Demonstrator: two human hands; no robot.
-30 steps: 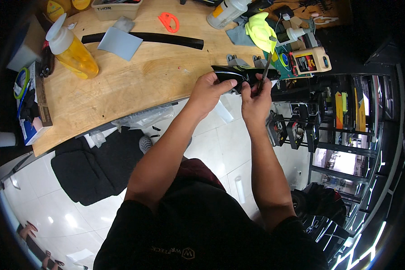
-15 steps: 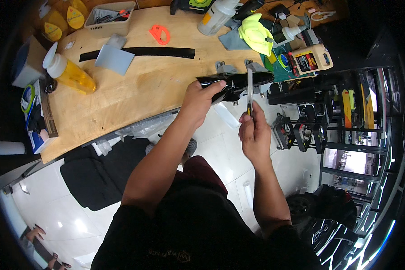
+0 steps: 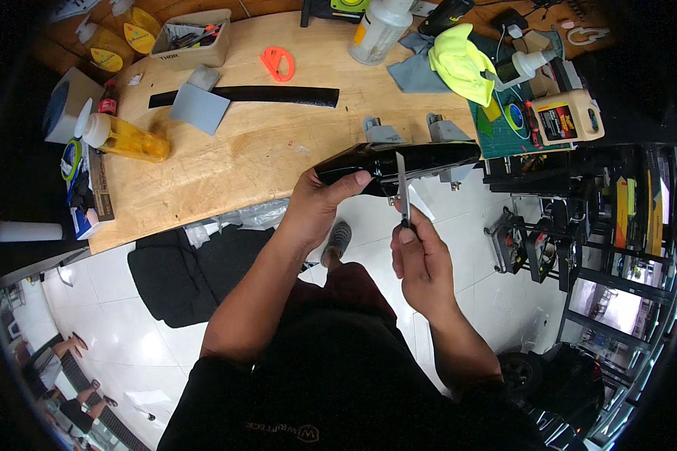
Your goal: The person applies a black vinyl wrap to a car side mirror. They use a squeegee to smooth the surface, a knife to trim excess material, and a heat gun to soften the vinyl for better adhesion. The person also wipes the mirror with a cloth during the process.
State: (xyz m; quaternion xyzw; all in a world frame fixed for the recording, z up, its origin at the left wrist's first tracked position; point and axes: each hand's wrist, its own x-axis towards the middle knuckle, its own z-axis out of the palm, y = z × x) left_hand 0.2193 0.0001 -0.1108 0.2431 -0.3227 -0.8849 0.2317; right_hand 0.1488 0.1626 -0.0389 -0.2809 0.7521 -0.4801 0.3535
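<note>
My left hand [image 3: 314, 207] grips the left end of a long glossy black part [image 3: 432, 155], with the thumb lying on its near side. This piece extends to the right over two grey clamp-like holders [image 3: 384, 131] at the bench's front edge. In my right hand [image 3: 423, 263] is a utility knife [image 3: 403, 188], its long blade pointing up and away from me. The blade tip overlaps the middle of the black part; whether it touches cannot be told. My right fingers are closed round the knife's handle, which they mostly hide.
On the wooden bench [image 3: 263, 150] lie a black strip [image 3: 286, 95], a grey sheet [image 3: 199, 109] and an orange cutter [image 3: 277, 63]. Bottles and a tool bin [image 3: 192, 41] stand behind. A yellow-green cloth [image 3: 460, 64] and a beige jug [image 3: 568, 118] are at right.
The view has shifted, so the bench things appear farther right. The knife has drawn back toward me and tilts more to the left. The black part shows more of its length.
</note>
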